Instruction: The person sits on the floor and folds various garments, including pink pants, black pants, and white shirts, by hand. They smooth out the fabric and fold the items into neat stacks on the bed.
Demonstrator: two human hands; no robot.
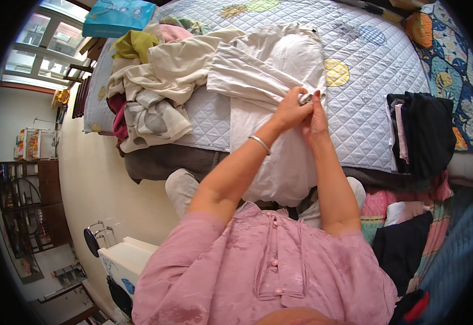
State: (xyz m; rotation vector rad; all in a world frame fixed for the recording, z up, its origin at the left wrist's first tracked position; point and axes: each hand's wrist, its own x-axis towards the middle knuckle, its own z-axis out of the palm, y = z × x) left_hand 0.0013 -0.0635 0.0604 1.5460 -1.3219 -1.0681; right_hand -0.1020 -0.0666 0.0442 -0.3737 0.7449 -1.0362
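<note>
A white long-sleeved shirt [277, 134] lies on the quilted bed cover [358, 134], its lower end hanging over the bed's near edge. One of its sleeves [244, 77] is laid across the body of the garment. My left hand [295, 109], with a silver bangle on the wrist, pinches the cuff end of this cloth near the shirt's right edge. Close against it, my right hand [315, 120] holds the same bunched cloth between thumb and fingers. The fingers of both hands partly hide the cuff.
A heap of rumpled clothes [167, 73] lies on the bed at left, below a blue box [118, 16]. Folded dark clothes [427, 130] sit at the bed's right edge. More garments [403, 243] lie at lower right. A white stool-like piece [125, 260] stands at lower left.
</note>
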